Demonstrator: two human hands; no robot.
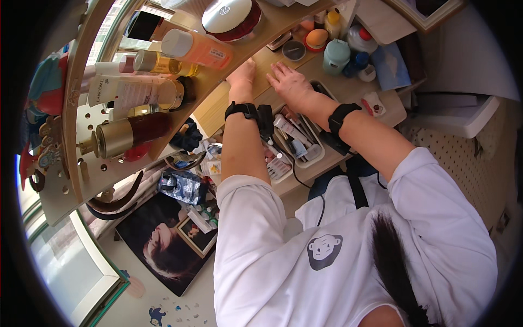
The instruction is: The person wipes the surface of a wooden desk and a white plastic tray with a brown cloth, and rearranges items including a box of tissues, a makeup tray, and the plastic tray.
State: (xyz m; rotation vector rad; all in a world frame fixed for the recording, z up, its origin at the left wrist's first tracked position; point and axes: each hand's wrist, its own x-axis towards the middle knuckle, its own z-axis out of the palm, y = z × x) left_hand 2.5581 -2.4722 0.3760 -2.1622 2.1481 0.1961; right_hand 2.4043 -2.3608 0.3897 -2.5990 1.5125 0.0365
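Observation:
My right hand [291, 86] rests palm down on the light wooden desk top [210, 109], its fingers spread and holding nothing visible. To its left, my left hand [242, 73] reaches over the same board beside the shelf edge. That hand's fingers are mostly hidden, so its grip cannot be made out. Just beyond the right fingertips sits a flat round container with a dark lid [294, 50]. Between my forearms, an organizer holds a white tube [290, 129] and several other cosmetics. A black band circles each wrist.
A wooden shelf [256, 46] at left carries several bottles, including a peach one [204, 50], and a compact [231, 16]. At far right stand a teal jar [336, 56] and an orange egg-shaped thing [317, 39]. A dark cable [295, 169] hangs near my body.

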